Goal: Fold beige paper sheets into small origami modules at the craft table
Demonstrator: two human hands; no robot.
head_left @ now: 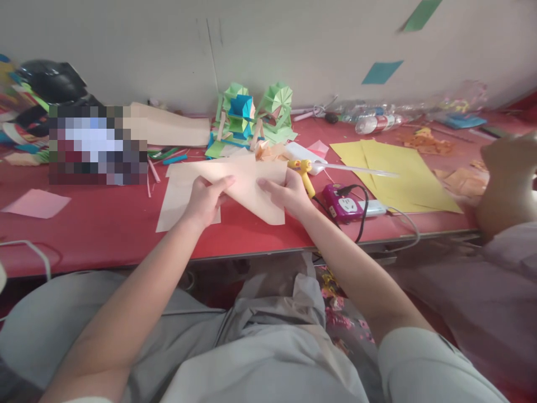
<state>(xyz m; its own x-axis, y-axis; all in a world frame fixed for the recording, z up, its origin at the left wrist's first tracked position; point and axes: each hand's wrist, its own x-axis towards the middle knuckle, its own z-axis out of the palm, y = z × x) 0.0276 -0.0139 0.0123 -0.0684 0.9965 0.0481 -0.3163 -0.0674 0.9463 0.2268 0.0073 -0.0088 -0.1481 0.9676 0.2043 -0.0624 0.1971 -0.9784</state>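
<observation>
Between my two hands is a sheet of pale cream paper (247,190), bent and lifted a little off the red table. My left hand (206,198) pinches its left part, thumb on top and fingers underneath. At the right part, my right hand (287,193) grips it the same way. Another pale sheet (172,204) lies flat beneath, partly covered. Just beyond my right hand rests a yellow glue gun (308,182) with a long clear glue stick (356,169) in it.
Green and blue folded paper models (241,115) stand by the wall. To the right are a purple power adapter (344,204) with cords, yellow sheets (390,173) and plastic bottles (380,123). A pink paper (37,203) lies left. Another person's arm (507,179) is at far right.
</observation>
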